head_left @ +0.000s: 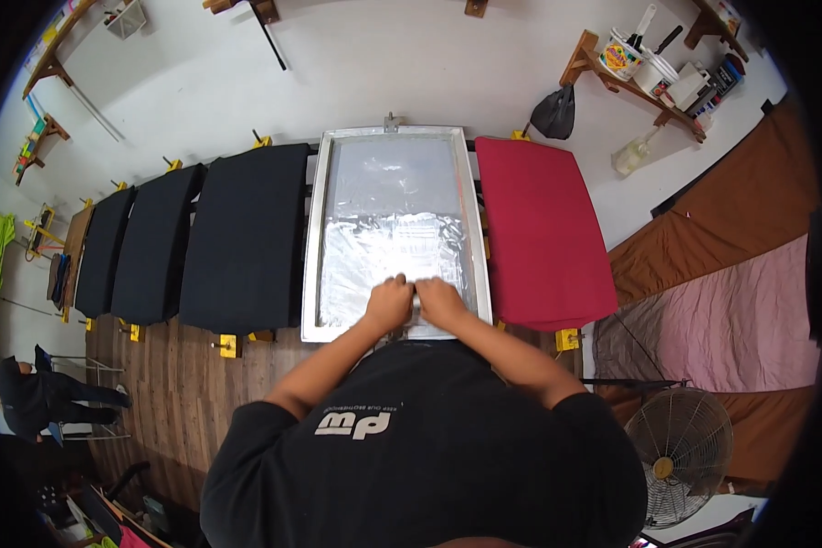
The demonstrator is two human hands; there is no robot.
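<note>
"Set the silver-framed screen [395,239] where?"
"Between the black-covered board [245,237] and red-covered board [546,236], probably for easy reach."
"Shaped the grip how?"
"Curled left hand [391,304] and right hand [439,301] inward by the near edge, perhaps for even pressure; could not tell around what."

Silver-framed screen [391,196], glossy near half

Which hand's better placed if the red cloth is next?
Probably right: the right hand is nearer the red cloth. The left hand is beyond it, toward the black cloths. Both are at the screen's near end.
</note>
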